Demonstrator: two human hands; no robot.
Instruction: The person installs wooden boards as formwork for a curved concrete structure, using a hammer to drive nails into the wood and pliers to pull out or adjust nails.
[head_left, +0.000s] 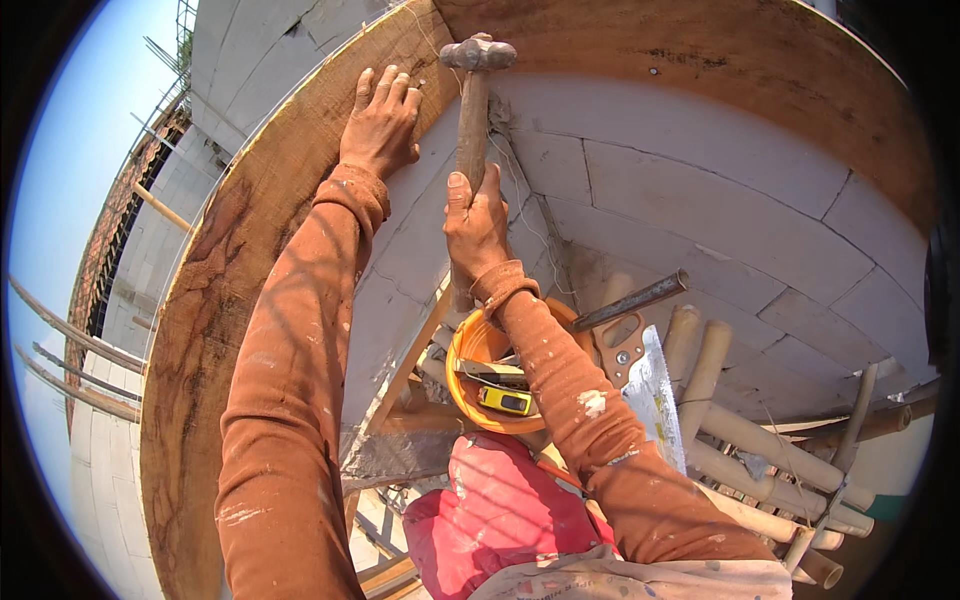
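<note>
My left hand (380, 125) lies on the wooden board (205, 330) along the top of the left block wall, its fingers stretched out near the corner. My right hand (476, 222) is wrapped round the wooden handle of a hammer (473, 130), held upright with the metal head at the top. The head is beside the corner, close to a second board (690, 55) that runs along the right-hand wall. Whether the hammer head touches the wood, I cannot tell. A small nail head (653, 71) shows in that second board. A thin string hangs by the corner.
Below my right forearm stands an orange bucket (462, 350) holding a yellow tape measure (505, 400) and other tools. A handsaw (652, 385) and a dark pipe (635, 300) stick out beside it. Bamboo poles (780, 455) cross at the lower right. Pale block walls (700, 190) meet in the corner.
</note>
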